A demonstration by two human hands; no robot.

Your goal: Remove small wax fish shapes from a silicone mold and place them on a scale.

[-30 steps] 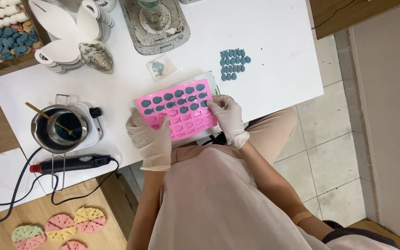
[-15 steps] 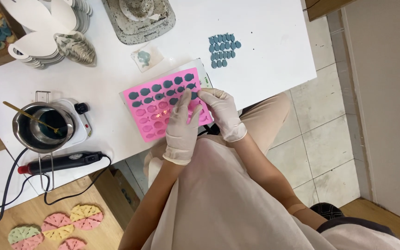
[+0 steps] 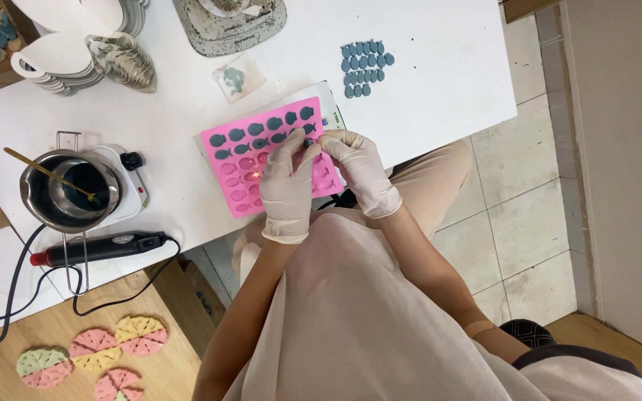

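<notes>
A pink silicone mould lies at the near edge of the white table. Its far rows hold grey-blue cast pieces; its near rows look empty. Both my hands wear white gloves. My left hand rests across the mould's middle, its fingertips at a grey-blue piece in the far right rows. My right hand is on the mould's right end, fingertips meeting the left ones at the same spot. Whether either hand pinches a piece is hidden.
Several loose grey-blue pieces lie in rows at the far right. A metal pot with a stick sits on a small white hotplate at left, a black heat tool before it. White cut-outs are stacked far left.
My left hand moved from the mould's left edge onto its middle and up to the far right rows. My right hand's fingertips came onto the mould's far right corner. The view shifted.
</notes>
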